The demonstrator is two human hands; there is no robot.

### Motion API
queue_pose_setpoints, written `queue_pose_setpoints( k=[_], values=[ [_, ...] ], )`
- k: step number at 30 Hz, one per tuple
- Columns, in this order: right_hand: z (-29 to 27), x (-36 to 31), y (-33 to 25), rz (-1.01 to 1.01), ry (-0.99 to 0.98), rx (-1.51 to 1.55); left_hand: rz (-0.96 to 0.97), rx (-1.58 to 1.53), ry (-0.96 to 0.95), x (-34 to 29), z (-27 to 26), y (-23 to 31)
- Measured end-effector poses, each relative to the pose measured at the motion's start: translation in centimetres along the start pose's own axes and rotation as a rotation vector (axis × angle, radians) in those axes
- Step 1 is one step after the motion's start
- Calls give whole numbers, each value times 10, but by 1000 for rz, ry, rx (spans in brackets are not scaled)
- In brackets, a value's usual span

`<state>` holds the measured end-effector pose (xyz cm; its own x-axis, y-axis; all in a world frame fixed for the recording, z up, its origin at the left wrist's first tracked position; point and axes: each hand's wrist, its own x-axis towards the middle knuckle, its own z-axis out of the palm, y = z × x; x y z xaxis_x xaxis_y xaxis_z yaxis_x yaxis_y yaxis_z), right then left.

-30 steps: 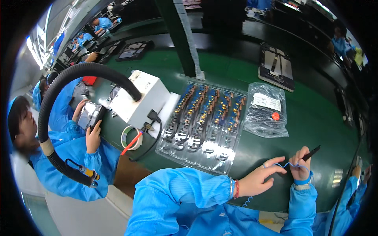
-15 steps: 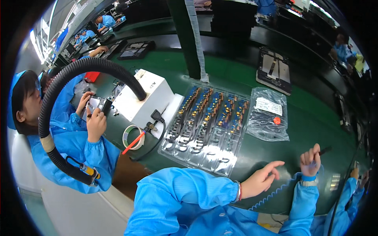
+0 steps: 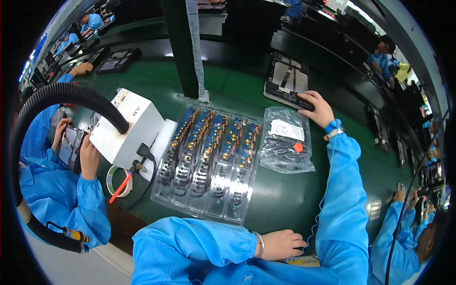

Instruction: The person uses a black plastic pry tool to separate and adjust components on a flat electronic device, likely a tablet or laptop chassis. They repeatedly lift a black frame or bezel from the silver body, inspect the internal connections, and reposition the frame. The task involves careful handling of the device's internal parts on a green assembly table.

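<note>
My right hand [image 3: 317, 108] reaches forward and grips the near right corner of an opened tablet-like device [image 3: 288, 78]. The device has a dark frame, pale inner panels and a dark strip down its middle. My left hand [image 3: 280, 244] is low by the near table edge, palm down, fingers loosely stretched and holding nothing visible. Its fingertips are beside a coiled blue cord [image 3: 313, 228] that hangs from my right wrist. Just nearer than the device lies a clear plastic bag [image 3: 287, 159] of dark parts with a white label and a red round sticker.
A clear compartment tray [image 3: 228, 216] holds rows of small cable parts with blue and gold ends. Left of it are a white box [image 3: 133, 123] with a black hose, a tape roll [image 3: 124, 190] and a plug. A post [image 3: 183, 52] rises behind. A co-worker's hand [image 3: 89, 156] works on a device.
My right hand has moved forward and left onto the device; the dark thin tool seen in it earlier no longer shows. My left hand has drawn back toward the table edge. The view has shifted right.
</note>
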<state>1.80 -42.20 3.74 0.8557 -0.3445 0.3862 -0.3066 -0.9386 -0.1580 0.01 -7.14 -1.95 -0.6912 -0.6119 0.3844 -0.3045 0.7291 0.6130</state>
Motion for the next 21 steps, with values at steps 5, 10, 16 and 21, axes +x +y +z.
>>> queue_pose_setpoints(
  k=[5,10,16,21],
  values=[
    [12,23,18,-141,-64,-360,2,0,32,-1,4,-1],
    [21,32,25,-321,114,-510,-18,-26,18,-1,6,-2],
    [-29,32,7,119,566,-185,4,2,31,-2,1,-3],
    [-107,-31,-51,163,884,-40,95,-93,-75,3,-10,3]
  ],
)
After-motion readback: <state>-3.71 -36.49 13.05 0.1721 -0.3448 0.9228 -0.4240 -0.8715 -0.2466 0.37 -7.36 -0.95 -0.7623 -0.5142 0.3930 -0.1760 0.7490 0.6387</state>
